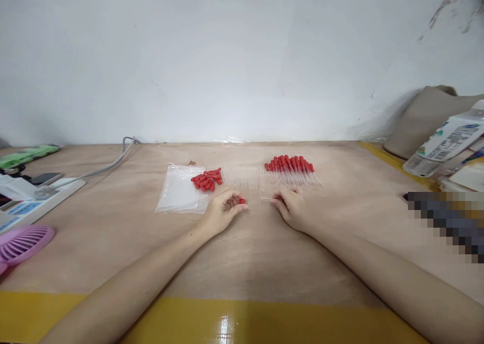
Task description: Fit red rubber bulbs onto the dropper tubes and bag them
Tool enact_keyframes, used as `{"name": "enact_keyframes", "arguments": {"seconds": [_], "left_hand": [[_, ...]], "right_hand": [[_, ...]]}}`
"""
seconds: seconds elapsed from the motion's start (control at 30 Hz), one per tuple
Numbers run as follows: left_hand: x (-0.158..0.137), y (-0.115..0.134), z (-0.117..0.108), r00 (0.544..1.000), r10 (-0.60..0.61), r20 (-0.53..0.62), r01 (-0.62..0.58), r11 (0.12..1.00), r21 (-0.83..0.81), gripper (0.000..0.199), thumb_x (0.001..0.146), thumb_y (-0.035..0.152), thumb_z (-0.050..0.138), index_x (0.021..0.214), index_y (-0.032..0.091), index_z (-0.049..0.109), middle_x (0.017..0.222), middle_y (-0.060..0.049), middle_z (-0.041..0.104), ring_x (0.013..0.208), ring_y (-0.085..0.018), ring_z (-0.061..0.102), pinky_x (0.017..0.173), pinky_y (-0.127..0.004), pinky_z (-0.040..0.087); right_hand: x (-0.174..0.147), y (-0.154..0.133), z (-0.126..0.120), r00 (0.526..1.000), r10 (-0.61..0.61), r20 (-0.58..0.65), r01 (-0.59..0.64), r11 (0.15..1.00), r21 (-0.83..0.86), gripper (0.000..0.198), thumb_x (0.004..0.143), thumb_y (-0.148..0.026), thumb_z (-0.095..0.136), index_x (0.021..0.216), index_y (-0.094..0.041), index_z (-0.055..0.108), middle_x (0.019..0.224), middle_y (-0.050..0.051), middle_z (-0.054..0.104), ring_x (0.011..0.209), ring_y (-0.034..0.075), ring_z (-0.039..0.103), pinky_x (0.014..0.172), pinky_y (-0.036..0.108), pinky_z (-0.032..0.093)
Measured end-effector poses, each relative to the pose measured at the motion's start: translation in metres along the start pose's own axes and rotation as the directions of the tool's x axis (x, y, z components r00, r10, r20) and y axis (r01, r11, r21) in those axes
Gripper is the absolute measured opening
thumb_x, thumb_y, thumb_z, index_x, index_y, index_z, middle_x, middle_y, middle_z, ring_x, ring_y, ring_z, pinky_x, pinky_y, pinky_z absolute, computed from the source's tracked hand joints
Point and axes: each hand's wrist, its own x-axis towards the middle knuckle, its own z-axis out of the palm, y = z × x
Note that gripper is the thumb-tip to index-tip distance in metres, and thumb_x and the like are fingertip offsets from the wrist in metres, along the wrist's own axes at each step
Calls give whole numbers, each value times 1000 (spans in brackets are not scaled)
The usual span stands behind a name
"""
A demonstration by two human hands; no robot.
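Observation:
My left hand (223, 210) is closed on a red rubber bulb (242, 201), pinched at the fingertips. Across from it, my right hand (289, 205) pinches a thin clear dropper tube (265, 199), its end pointing left toward the bulb with a gap between them. Beyond my left hand lies a pile of red rubber bulbs (206, 180), partly over clear plastic bags (181, 188). A row of loose clear tubes (241, 177) lies between the two piles. Behind my right hand are several droppers (290, 165), tubes with red bulbs fitted on.
At the left are a power strip (49, 199) with a grey cable (102, 170), a pink fan (24, 246) and a green item (28, 156). A plastic bottle (446, 137) leans by a beige object (423, 117) at the right. Yellow tape (196, 324) runs along the front edge.

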Motion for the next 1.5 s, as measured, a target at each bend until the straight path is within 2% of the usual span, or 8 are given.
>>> {"name": "enact_keyframes", "arguments": {"seconds": [0.1,0.23,0.6,0.77,0.9,1.1,1.3,1.5], "left_hand": [[-2,1,6,992,-124,37,129,967,-219,18,77,29,61,83,16,50,79,-4,62,72,-14,62,64,-26,49],[-1,3,10,975,-207,77,221,918,-328,21,74,25,62,87,16,47,87,-6,64,81,-17,65,70,-29,51],[-3,7,10,946,-250,206,315,858,-405,27,74,25,63,95,14,51,97,-9,67,95,-20,63,87,-36,47],[-4,6,15,940,-289,180,334,880,-336,26,74,30,63,94,13,62,98,-10,68,90,-20,65,83,-34,49],[-6,2,17,956,-262,129,285,936,-207,24,75,33,63,90,15,67,87,-6,71,78,-19,65,72,-29,51],[-9,3,11,987,-99,129,106,993,-54,19,79,31,60,88,18,69,81,-3,70,71,-14,63,64,-24,50],[-11,8,10,973,-20,229,23,1000,-10,18,82,28,56,89,16,68,76,-3,67,60,-11,61,59,-22,49],[-8,8,8,985,6,174,-27,993,118,18,81,30,58,90,19,68,84,-3,69,74,-15,64,68,-24,50]], "right_hand": [[-1,-1,6,999,-9,-31,11,998,64,21,89,-30,37,88,-21,56,82,4,66,74,17,59,78,33,37],[-3,-3,13,995,-54,-86,64,991,115,23,90,-30,38,95,-20,58,85,5,65,78,17,58,77,32,38],[-4,-8,16,984,-117,-132,138,977,161,21,91,-29,40,92,-19,59,80,2,65,72,14,57,71,30,37],[-4,-13,14,982,-148,-119,169,965,199,21,91,-28,40,91,-19,59,76,1,64,66,12,55,71,29,36],[-3,-18,12,979,-178,-102,198,948,249,21,91,-27,41,88,-19,60,70,0,62,61,11,52,68,28,35],[0,-10,10,971,-236,-47,240,932,271,20,90,-26,43,92,-20,62,72,-1,63,62,10,52,69,28,32],[1,-6,8,938,-347,-20,347,931,116,21,90,-24,43,92,-21,64,72,0,63,61,10,51,67,29,29],[-3,-9,13,905,-403,-136,398,915,-60,21,89,-19,41,94,-17,62,72,3,62,65,13,52,63,29,32]]}}
